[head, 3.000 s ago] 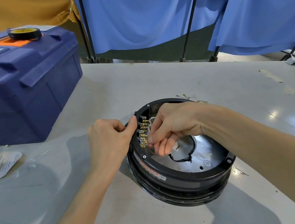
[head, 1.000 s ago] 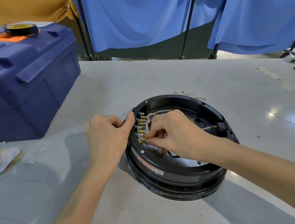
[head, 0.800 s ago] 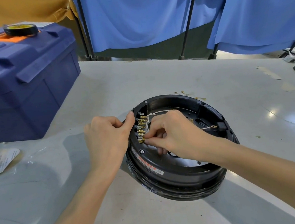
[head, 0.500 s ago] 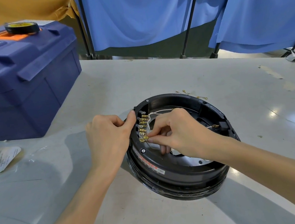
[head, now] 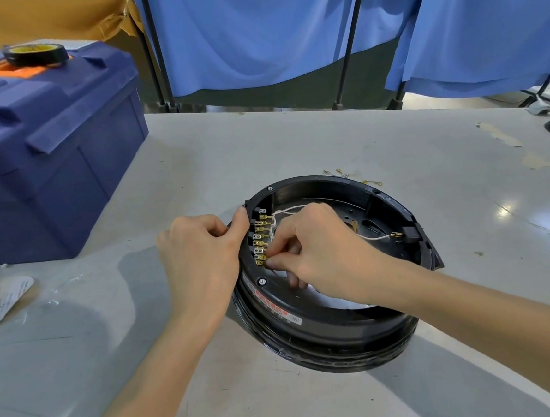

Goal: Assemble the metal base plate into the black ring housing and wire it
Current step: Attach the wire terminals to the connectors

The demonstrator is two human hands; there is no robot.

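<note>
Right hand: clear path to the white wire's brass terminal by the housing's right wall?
Probably yes. The right hand is pinching at the terminal strip, but the white wire's brass terminal lies uncovered inside the open black ring housing, nothing between them. It must let go first.

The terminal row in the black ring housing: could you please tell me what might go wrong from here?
The right hand pinches the lowest brass terminal; a slip could bend it or its close neighbours. The left hand braces the black ring housing by thumb, so it may shift.
</note>
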